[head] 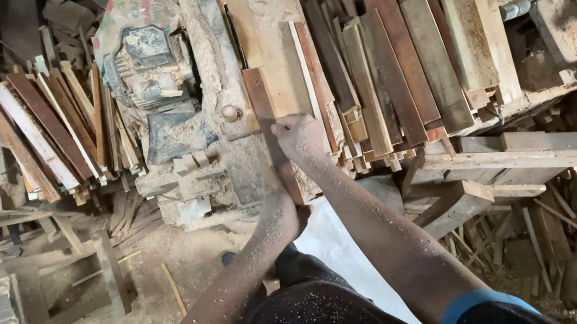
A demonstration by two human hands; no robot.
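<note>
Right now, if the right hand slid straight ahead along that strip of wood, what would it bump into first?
Probably nothing solid at once: the right hand points up the reddish wood strip onto the sawdusty machine table. The upright pale slat stands just beside its path, though depth is hard to judge.

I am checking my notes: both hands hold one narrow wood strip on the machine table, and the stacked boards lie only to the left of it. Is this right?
Not quite. Both hands, left and right, do hold the strip on the machine table, but the head view shows stacked boards on both sides: one pile on the left and another on the right.
</note>
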